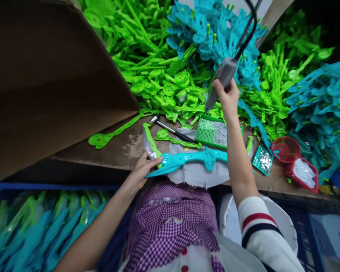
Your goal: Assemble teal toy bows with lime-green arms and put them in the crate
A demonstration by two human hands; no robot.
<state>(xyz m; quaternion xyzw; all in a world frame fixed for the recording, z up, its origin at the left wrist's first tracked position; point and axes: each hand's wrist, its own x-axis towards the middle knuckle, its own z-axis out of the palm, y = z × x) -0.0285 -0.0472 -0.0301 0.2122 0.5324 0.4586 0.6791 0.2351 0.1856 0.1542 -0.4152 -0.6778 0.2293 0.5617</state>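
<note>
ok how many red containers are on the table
2: a round red bowl right of the small teal tray, and a red tub of white pieces, nearer the table's front edge. Others may be hidden under the piles.

Apron (172,206) purple-and-white check. Right sleeve (272,249) white, banded red and navy. Two red buttons (184,251) below apron.

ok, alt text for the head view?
A person's right hand holds a gray corded tool; the left hand holds a blue plastic part at a workbench. Beyond it lie a hammer and green tray of small metal pieces, backed by heaps of green and blue parts.
</note>
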